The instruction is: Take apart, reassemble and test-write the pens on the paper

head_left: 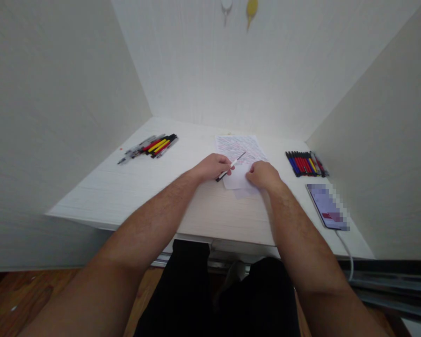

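My left hand (217,166) is closed around a slim white pen (233,164). The pen slants across the fingers, with a dark thin tip toward the upper right and a black end at the lower left. Under both hands lies a sheet of paper (238,145) covered in colored scribbled strokes, its lower part plain white. My right hand (264,175) rests at the paper's right side with its fingers curled in. Whatever it may hold is hidden by the fingers.
A loose pile of pens (157,146) lies at the left. At the right is a neat row of capped pens (305,164), with a phone (326,206) and its white cable (347,250) nearer the front edge. White walls enclose the desk (224,215).
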### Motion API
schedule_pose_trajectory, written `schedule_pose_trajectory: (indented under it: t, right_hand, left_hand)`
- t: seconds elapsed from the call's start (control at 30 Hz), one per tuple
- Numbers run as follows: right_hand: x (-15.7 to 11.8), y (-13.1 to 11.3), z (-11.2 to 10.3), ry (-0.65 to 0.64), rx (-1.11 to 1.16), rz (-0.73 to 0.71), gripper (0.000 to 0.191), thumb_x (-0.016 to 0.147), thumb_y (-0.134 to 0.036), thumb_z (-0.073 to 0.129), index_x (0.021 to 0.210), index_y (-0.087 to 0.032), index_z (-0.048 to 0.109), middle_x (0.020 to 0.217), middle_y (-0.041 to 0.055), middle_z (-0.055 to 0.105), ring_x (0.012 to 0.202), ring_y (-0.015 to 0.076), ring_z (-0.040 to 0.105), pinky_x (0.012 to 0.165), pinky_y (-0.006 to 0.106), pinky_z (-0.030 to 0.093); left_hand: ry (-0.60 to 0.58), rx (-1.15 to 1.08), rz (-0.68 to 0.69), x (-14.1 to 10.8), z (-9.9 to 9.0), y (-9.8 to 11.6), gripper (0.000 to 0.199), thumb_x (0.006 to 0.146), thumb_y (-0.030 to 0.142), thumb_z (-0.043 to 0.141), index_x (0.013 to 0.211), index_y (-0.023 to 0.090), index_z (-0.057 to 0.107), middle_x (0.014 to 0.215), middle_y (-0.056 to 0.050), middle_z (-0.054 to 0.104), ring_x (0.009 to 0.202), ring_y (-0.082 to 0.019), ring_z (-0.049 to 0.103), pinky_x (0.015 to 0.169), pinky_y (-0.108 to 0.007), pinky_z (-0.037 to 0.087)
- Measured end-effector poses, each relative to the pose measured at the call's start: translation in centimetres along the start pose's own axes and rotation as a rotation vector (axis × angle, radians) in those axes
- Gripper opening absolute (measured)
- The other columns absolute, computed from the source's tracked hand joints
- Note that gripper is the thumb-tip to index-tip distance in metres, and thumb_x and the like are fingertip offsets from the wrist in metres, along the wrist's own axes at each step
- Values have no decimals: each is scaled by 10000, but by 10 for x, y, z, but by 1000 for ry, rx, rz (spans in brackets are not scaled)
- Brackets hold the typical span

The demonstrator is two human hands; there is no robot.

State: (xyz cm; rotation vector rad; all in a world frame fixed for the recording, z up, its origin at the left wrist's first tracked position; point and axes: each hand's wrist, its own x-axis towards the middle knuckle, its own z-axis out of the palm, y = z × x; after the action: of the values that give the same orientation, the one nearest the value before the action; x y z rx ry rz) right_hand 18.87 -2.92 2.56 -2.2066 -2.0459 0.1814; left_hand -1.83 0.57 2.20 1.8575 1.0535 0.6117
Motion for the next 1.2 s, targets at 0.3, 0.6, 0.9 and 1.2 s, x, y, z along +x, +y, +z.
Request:
schedule_pose_trajectory:
  t: [0.3,0.6,0.9,1.2]
  right_hand:
    - [9,7,-5,331,815,84,176,728,-281,586,798,-146,677,704,42,671,598,125,537,571,257,397]
    - [8,3,-9,372,1284,143,275,687,-353,639,904,-184,625,828,34,704,535,73,474,447,199,281]
    - [5,-4,-8,370,1239,132,178,681,-288,622,818,-177,597,826,51,716,552,81,495,475,209,322]
    - [2,-7,-10,286,1284,124,195,649,-284,640,804,-172,606,776,44,712,504,71,458,441,201,273]
  left_hand:
    - [-23,26,-28,-1,0,0,225,753,349,596,742,152,703,552,18,538,486,-100,438,478,-240,318]
    - [-54,-29,3,-1,2,-1,219,694,303,651,833,150,723,653,8,624,538,-99,487,485,-224,337]
    - [-62,-18,-17,-5,1,5,229,703,332,661,827,148,716,649,9,625,530,-96,487,484,-223,330]
    - [-62,-48,-11,-4,2,3,209,691,302,657,821,146,704,657,9,628,527,-93,483,490,-221,340]
